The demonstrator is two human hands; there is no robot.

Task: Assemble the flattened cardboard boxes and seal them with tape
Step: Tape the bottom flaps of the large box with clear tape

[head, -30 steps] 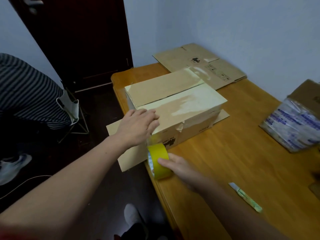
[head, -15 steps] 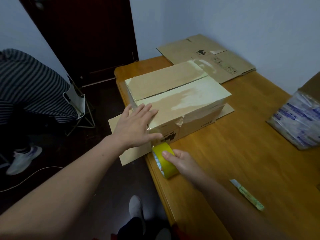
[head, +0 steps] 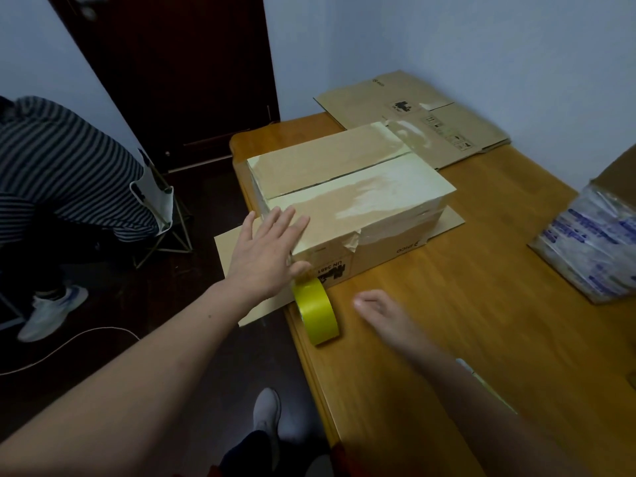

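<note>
The left hand (head: 266, 256) lies flat, fingers spread, on the taped box (head: 361, 197) on the bench (head: 481, 321). The tape roll (head: 318, 311) stands on edge just beside the box; the right hand (head: 382, 311), loose, holds nothing.

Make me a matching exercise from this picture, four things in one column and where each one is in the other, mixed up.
1 tape roll
2 left hand
3 flattened cardboard
4 wrapped bundle

A far end of the table, by the wall
B flat on the assembled box top
C table's right side
D on edge beside the box's near corner

Pairs: 1-D, 2-B, 3-A, 4-C
</note>
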